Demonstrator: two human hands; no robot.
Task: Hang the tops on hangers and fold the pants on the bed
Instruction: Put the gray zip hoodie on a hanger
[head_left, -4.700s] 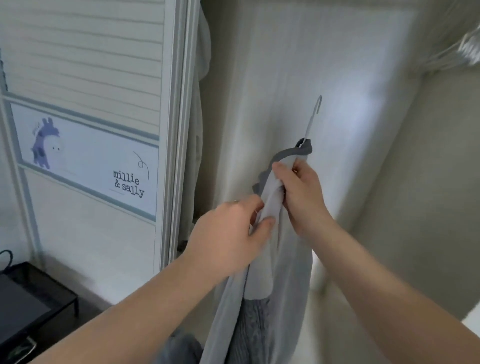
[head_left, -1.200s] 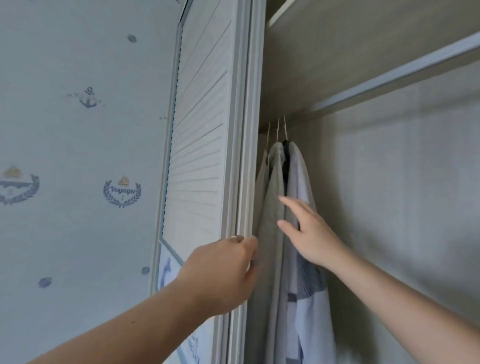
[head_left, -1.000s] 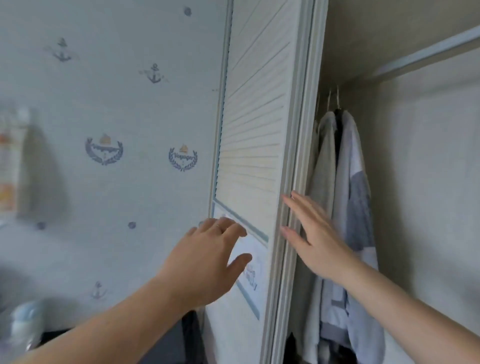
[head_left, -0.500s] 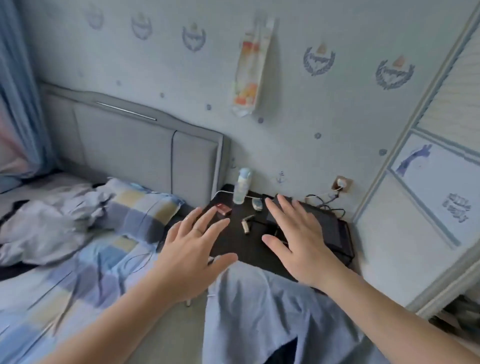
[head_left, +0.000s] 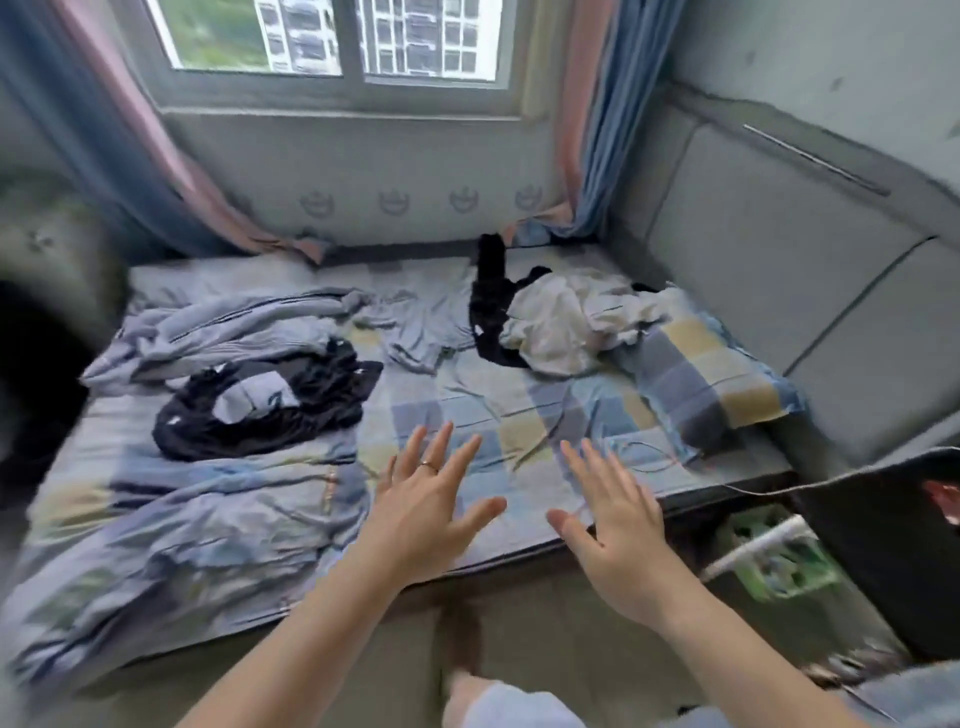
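Bed (head_left: 171, 525) with checked sheet (head_left: 524, 410) under the window (head_left: 337, 36), padded headboard (head_left: 779, 270) at right. Clothes on it, left to right: grey-blue striped garment (head_left: 223, 327), black garment (head_left: 260, 410) just in front of it, pale blue garment (head_left: 421, 322) mid-bed, black cloth (head_left: 488, 296) touching white garment (head_left: 566, 322) beside the pillow (head_left: 711, 374). Left hand (head_left: 426, 504) and right hand (head_left: 618, 530) over the near edge, fingers spread, holding nothing.
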